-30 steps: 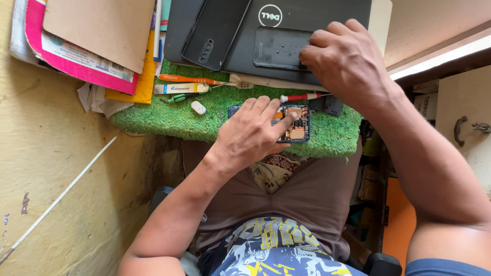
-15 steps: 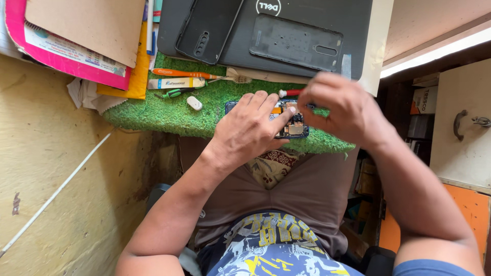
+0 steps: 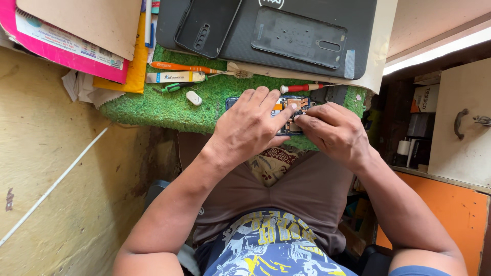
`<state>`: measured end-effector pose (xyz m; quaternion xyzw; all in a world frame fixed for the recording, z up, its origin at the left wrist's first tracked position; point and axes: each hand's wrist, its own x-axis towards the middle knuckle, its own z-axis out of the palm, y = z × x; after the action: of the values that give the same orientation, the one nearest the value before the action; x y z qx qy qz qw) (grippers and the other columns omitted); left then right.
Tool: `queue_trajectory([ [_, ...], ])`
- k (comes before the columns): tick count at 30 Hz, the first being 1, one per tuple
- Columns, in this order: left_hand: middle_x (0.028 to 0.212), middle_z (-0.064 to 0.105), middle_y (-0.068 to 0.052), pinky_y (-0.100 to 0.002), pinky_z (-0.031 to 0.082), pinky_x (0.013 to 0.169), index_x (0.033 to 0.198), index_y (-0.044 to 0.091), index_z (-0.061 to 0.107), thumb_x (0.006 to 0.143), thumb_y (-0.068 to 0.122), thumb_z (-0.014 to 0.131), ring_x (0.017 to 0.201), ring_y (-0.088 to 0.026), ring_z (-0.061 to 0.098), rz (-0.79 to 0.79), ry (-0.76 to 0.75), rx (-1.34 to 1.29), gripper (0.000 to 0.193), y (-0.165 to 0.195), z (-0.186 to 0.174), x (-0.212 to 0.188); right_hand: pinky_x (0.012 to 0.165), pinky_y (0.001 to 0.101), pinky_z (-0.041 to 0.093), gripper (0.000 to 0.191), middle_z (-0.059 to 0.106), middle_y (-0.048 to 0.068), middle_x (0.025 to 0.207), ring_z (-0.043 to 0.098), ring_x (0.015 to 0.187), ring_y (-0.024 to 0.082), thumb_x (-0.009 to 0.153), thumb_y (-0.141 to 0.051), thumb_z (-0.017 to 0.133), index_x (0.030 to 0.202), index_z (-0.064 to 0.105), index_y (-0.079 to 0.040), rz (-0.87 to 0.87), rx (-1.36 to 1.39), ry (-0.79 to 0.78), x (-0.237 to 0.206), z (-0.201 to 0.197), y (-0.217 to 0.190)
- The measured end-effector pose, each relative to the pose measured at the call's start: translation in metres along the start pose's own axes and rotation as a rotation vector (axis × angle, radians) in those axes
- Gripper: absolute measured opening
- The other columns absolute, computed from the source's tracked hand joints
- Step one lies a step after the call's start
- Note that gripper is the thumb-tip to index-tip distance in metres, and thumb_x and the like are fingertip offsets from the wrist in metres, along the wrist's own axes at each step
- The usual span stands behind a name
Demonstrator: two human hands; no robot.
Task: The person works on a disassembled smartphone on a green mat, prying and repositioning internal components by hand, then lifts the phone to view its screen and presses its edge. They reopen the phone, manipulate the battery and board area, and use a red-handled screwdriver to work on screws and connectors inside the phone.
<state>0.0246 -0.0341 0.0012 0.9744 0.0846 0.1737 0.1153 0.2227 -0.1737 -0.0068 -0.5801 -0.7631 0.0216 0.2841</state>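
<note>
opened phone (image 3: 292, 113) with its internals exposed lies on the green turf mat (image 3: 169, 108), near the mat's front edge, just above the person's lap. left hand (image 3: 250, 130) lies flat over the phone's left half, fingers spread and pressing it down, index tip on the board by the orange parts. right hand (image 3: 335, 130) is curled at the phone's right edge, thumb and forefinger pinched together on the board; what's between them is too small to tell. red-handled screwdriver (image 3: 302, 88) lies on the mat just behind the phone, touching neither hand. further left on the mat: small white piece (image 3: 194, 97), green-handled tool (image 3: 171, 88), orange toothbrush (image 3: 202, 68), white tube (image 3: 171, 77). behind the mat a dark laptop (image 3: 307, 61) lies closed, with a black phone case (image 3: 204, 28) and a grey phone back cover (image 3: 299, 37) on top. pink and yellow folders (image 3: 76, 53) are stacked at far left.
</note>
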Motion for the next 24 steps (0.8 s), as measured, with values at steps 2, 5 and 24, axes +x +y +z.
queue_trajectory([
  [2,0.123,0.064,-0.021,-0.045,0.049,0.098,0.13,0.007,0.067,0.073,0.038,0.085,0.115,-0.035,0.059,-0.002,-0.005,-0.002,0.068,0.0,0.0,0.0,0.073,0.0379,0.057,0.026,0.069,0.009,0.1,0.068,0.083,0.025,0.084,-0.002,0.079,0.11,0.075,-0.005,0.001,-0.006,-0.005,0.001,-0.001,-0.001],
  [5,0.123,0.064,-0.021,-0.045,0.049,0.099,0.13,0.007,0.067,0.073,0.039,0.085,0.115,-0.035,0.059,-0.003,-0.013,-0.009,0.068,0.0,0.001,0.0,0.074,0.0375,0.058,0.025,0.069,0.009,0.1,0.068,0.084,0.026,0.085,-0.001,0.078,0.109,0.075,-0.005,0.02,-0.002,-0.002,0.0,-0.002,-0.001],
  [24,0.135,0.056,-0.018,-0.045,0.049,0.099,0.125,0.008,0.069,0.075,0.041,0.084,0.115,-0.033,0.057,0.003,0.005,-0.022,0.062,-0.001,0.001,-0.001,0.081,0.0371,0.057,0.037,0.072,0.007,0.118,0.067,0.092,0.024,0.086,0.002,0.072,0.123,0.073,-0.004,0.082,-0.318,-0.097,0.042,-0.019,0.002],
])
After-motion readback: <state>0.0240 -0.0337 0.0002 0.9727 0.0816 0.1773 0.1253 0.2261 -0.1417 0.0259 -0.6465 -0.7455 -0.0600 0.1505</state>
